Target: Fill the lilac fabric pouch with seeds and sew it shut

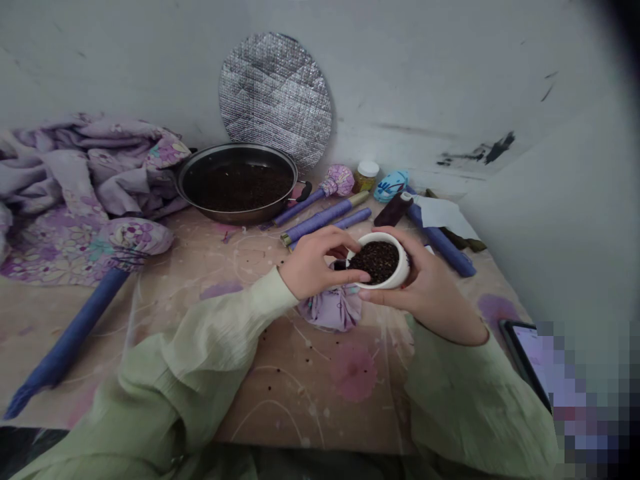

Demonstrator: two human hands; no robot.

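My right hand is wrapped around the right side of a small white cup, which is tilted towards me. Dark brown grains fill it nearly to the rim. My left hand is closed at the cup's left rim, its thumb reaching over onto the grains and its fingers curled at the edge. Just below the cup lies a gathered purple cloth bundle, partly hidden by my hands.
A wide dark pan holding dark grains stands at the back, before a round silver quilted mat. Purple-wrapped sticks, a lidded jar and a phone lie around. At left are purple cloth and a cloth-headed stick.
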